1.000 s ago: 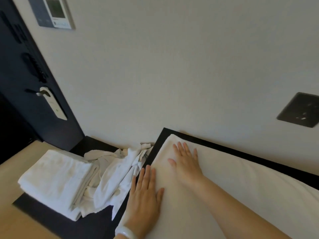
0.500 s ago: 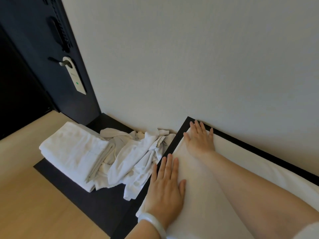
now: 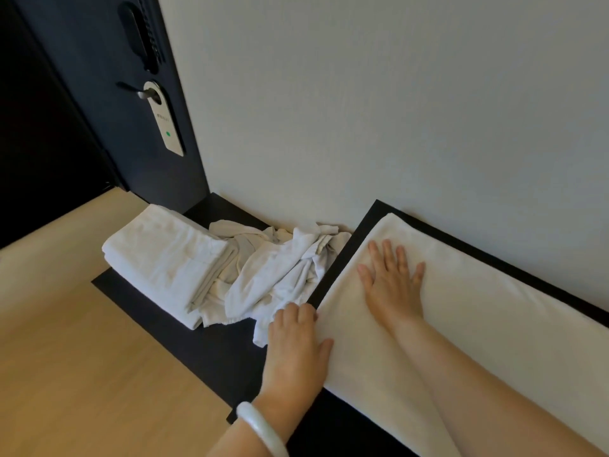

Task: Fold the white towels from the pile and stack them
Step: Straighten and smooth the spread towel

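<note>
Sliding off the flat white cloth towel, the left hand now curls its fingers round the towel's end; the right hand presses straight-fingered; a fold looks next.

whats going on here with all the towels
A person is folding white towels. Their right hand lies flat, fingers spread, on a spread towel beside the wall, while the left hand curls round that towel's left edge. Further left, a crumpled pile waits unfolded, and beyond it sits a folded stack on the dark surface.
</note>
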`<action>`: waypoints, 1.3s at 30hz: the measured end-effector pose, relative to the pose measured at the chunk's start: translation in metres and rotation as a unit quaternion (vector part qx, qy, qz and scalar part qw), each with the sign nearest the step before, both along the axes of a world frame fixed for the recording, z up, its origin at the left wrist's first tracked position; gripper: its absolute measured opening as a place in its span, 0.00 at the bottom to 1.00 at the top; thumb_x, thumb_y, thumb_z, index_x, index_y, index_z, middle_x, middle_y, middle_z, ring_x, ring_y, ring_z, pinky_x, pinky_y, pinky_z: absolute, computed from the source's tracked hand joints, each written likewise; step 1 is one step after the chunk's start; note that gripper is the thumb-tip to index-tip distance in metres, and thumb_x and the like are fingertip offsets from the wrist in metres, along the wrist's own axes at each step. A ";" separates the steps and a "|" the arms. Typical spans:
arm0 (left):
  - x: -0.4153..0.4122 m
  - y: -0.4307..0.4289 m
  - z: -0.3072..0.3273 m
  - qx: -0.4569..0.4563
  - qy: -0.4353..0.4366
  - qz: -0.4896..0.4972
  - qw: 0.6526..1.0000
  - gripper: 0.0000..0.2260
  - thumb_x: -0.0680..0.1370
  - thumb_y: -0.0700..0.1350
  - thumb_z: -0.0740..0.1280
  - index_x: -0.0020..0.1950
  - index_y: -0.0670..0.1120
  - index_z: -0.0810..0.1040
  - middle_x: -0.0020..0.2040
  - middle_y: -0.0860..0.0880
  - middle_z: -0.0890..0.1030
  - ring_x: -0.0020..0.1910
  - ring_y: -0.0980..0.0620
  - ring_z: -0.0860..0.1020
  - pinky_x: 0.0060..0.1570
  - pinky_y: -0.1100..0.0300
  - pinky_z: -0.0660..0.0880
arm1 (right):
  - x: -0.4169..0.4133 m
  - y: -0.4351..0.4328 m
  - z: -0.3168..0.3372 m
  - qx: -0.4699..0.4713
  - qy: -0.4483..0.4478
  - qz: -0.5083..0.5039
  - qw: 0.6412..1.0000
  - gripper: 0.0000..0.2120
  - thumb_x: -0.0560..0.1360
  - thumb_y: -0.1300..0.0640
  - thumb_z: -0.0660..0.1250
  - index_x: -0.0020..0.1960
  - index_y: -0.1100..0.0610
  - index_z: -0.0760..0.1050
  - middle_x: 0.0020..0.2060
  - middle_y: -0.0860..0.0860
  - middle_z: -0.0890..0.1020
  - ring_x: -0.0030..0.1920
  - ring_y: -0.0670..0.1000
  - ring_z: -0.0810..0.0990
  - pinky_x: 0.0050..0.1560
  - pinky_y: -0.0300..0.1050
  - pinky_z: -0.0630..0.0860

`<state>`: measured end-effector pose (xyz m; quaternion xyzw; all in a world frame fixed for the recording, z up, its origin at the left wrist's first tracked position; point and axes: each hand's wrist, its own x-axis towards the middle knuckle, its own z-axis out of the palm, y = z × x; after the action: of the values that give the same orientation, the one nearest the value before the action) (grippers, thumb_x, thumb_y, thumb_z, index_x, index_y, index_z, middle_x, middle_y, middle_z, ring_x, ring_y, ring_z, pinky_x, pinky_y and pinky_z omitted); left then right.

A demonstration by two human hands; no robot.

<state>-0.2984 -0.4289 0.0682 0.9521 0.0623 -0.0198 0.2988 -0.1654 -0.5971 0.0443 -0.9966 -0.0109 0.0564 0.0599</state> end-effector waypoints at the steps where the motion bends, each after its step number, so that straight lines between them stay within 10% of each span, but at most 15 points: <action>1: -0.003 0.008 0.003 -0.019 0.032 0.009 0.999 0.11 0.75 0.56 0.67 0.54 0.56 0.68 0.50 0.58 0.67 0.52 0.56 0.66 0.51 0.62 0.61 | 0.000 0.000 0.000 0.000 -0.003 0.001 1.000 0.29 0.81 0.39 0.39 0.80 0.44 0.41 0.80 0.46 0.43 0.79 0.51 0.39 0.75 0.64 0.34; 11: 0.000 0.029 0.029 -0.360 0.151 -0.032 0.920 0.17 0.73 0.48 0.74 0.57 0.52 0.72 0.53 0.53 0.79 0.53 0.56 0.77 0.54 0.60 0.75 | -0.002 0.001 0.004 0.005 -0.004 -0.001 1.000 0.28 0.82 0.41 0.41 0.80 0.45 0.43 0.80 0.46 0.45 0.80 0.50 0.41 0.76 0.64 0.37; 18: 0.056 0.031 0.038 -0.242 0.262 -0.035 0.934 0.20 0.75 0.57 0.70 0.61 0.47 0.73 0.50 0.53 0.76 0.48 0.56 0.76 0.43 0.62 0.73 | -0.001 0.002 0.001 -0.010 -0.025 -0.009 1.000 0.28 0.82 0.42 0.43 0.80 0.45 0.45 0.80 0.47 0.48 0.80 0.50 0.43 0.76 0.64 0.39; 23: 0.074 0.038 0.035 -0.500 0.458 -0.010 0.735 0.22 0.79 0.51 0.69 0.70 0.42 0.72 0.61 0.43 0.81 0.57 0.45 0.81 0.62 0.49 0.76 | -0.002 0.002 0.002 -0.005 -0.025 -0.006 1.000 0.28 0.82 0.42 0.44 0.81 0.45 0.45 0.80 0.47 0.48 0.80 0.51 0.43 0.77 0.63 0.39; 31: 0.085 0.042 0.026 -0.566 0.512 -0.101 0.638 0.15 0.77 0.49 0.71 0.60 0.44 0.83 0.62 0.44 0.81 0.60 0.45 0.80 0.60 0.49 0.77 | -0.001 0.002 0.002 0.001 -0.025 -0.006 1.000 0.28 0.82 0.42 0.43 0.81 0.45 0.46 0.80 0.46 0.47 0.80 0.50 0.43 0.77 0.63 0.39; 39: 0.091 0.037 0.026 -0.528 0.570 -0.111 0.619 0.22 0.73 0.56 0.74 0.61 0.44 0.82 0.63 0.43 0.80 0.61 0.42 0.80 0.60 0.46 0.77 | -0.002 0.002 0.002 -0.011 -0.032 -0.012 0.999 0.27 0.82 0.42 0.44 0.80 0.45 0.46 0.80 0.47 0.48 0.80 0.50 0.43 0.77 0.62 0.40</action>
<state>-0.2076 -0.3916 0.0946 0.4276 0.0929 -0.6211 0.6502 -0.1670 -0.5950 0.0460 -0.9985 -0.0003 0.0236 0.0496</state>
